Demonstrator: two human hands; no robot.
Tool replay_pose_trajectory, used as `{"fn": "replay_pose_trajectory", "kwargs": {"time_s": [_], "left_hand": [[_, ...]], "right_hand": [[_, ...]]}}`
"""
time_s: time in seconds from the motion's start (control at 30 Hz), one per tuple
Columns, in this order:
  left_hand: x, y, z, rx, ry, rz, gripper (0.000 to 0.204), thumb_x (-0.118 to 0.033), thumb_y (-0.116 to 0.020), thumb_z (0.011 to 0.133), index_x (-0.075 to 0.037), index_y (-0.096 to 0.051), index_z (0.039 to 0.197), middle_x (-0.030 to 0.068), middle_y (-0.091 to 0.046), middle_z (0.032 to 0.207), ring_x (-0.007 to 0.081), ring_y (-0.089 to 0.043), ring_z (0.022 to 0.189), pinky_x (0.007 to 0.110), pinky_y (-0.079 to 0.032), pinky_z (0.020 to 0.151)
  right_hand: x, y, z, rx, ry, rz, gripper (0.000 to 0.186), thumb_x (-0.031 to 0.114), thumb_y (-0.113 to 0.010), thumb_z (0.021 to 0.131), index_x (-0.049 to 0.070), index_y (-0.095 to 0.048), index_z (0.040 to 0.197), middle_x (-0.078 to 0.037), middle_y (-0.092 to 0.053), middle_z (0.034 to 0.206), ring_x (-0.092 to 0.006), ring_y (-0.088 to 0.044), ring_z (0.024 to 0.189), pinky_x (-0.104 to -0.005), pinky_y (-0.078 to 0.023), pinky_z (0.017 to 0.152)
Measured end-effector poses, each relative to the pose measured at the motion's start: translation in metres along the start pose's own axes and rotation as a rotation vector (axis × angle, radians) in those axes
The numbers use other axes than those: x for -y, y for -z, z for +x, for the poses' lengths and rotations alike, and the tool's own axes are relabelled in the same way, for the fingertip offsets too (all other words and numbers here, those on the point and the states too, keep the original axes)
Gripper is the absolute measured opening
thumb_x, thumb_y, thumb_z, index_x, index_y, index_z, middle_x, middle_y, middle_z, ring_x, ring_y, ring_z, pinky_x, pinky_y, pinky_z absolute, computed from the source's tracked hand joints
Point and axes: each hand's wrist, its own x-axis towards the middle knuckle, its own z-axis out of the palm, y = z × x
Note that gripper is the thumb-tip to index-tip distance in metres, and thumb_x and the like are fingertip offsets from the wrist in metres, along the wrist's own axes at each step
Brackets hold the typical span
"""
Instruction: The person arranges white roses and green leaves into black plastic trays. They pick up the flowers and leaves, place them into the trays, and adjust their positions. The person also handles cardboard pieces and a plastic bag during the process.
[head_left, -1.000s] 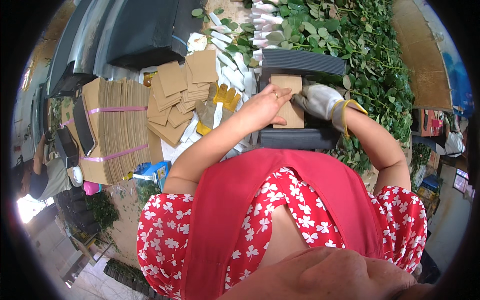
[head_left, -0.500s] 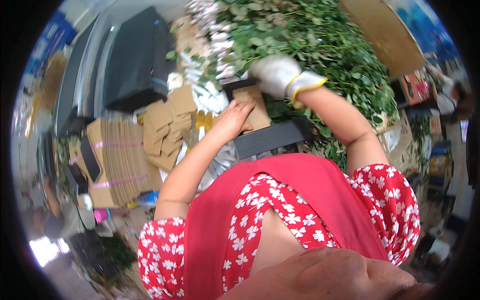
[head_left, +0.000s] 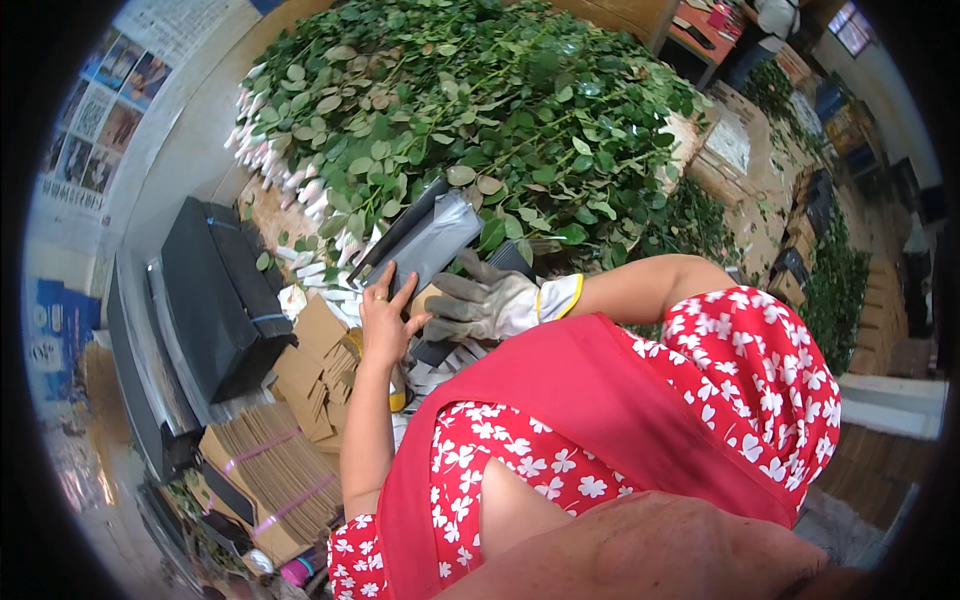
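My bare left hand (head_left: 386, 318) lies with its fingers spread against the near edge of a dark grey folded wrapping sheet (head_left: 430, 243). My right hand (head_left: 485, 300), in a white and grey work glove with a yellow cuff edge, is beside it with fingers stretched and apart. Under the gloved fingertips a bit of brown cardboard (head_left: 425, 298) shows. A black ridged sheet (head_left: 512, 258) sticks out behind the glove. What lies beneath both hands is mostly hidden. Just beyond the grey sheet begins a big heap of leafy green stems (head_left: 480, 120).
Pink and white wrapped flower heads (head_left: 285, 175) line the heap's left side. On the left stand black stacked sheets (head_left: 220, 295), small cardboard pieces (head_left: 315, 355) and a strapped cardboard bundle (head_left: 270, 470). A red table (head_left: 700, 40) and a person are at the far right.
The view has turned. My right hand has come back from the leaves to beside my left hand. The grey sheet now lies at my left fingers, where they earlier rested on brown cardboard.
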Motion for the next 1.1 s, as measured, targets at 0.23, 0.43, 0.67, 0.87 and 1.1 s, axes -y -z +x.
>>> {"fn": "replay_pose_trajectory", "kwargs": {"time_s": [0.23, 0.43, 0.67, 0.87, 1.1], "left_hand": [[0.053, -0.001, 0.000, 0.159, -0.040, -0.217, 0.050, 0.005, -0.061, 0.065, -0.007, -0.066, 0.113, 0.0128, -0.047, 0.144, 0.0355, -0.049, 0.113, 0.041, -0.041, 0.101], [0.064, 0.038, 0.011, 0.355, -0.102, -0.437, 0.090, 0.009, -0.047, 0.066, -0.003, -0.020, 0.151, 0.0251, -0.052, 0.135, 0.0432, -0.044, 0.126, 0.042, -0.037, 0.107], [0.001, -0.008, -0.006, -0.117, 0.204, -0.188, 0.110, -0.048, -0.081, 0.067, -0.009, -0.023, 0.153, 0.0135, -0.054, 0.127, 0.0335, -0.047, 0.109, 0.044, -0.038, 0.096], [0.000, -0.011, -0.008, -0.178, 0.193, -0.174, 0.059, -0.046, -0.073, 0.077, -0.043, -0.056, 0.134, -0.0012, -0.055, 0.131, 0.0275, -0.048, 0.112, 0.041, -0.038, 0.099], [0.012, -0.025, -0.004, -0.250, 0.245, -0.171, 0.044, -0.042, -0.075, 0.076, -0.034, -0.069, 0.119, -0.0021, -0.058, 0.128, 0.0273, -0.052, 0.109, 0.040, -0.041, 0.098]], "right_hand": [[-0.013, -0.022, 0.077, -0.012, -0.054, 0.329, 0.019, 0.026, -0.059, 0.079, 0.010, -0.065, 0.086, -0.007, -0.066, 0.091, -0.0281, -0.063, 0.091, -0.0375, -0.051, 0.085], [-0.059, -0.031, 0.113, 0.369, -0.106, 0.094, 0.020, 0.020, -0.066, 0.072, 0.009, -0.073, 0.087, -0.014, -0.069, 0.095, -0.0314, -0.068, 0.091, -0.0407, -0.054, 0.080], [-0.052, -0.049, 0.116, 0.394, -0.145, 0.012, 0.024, 0.020, -0.063, 0.078, 0.008, -0.067, 0.099, -0.010, -0.062, 0.111, -0.0294, -0.061, 0.105, -0.0416, -0.050, 0.090], [-0.105, 0.034, 0.087, 0.700, -0.297, 0.109, 0.035, 0.032, -0.061, 0.088, 0.006, -0.063, 0.112, -0.020, -0.065, 0.111, -0.0362, -0.061, 0.105, -0.0451, -0.049, 0.091], [-0.070, 0.070, 0.092, 0.472, -0.239, -0.114, 0.050, 0.025, -0.069, 0.079, 0.010, -0.057, 0.124, -0.018, -0.061, 0.122, -0.0369, -0.058, 0.111, -0.0445, -0.047, 0.095]]}}
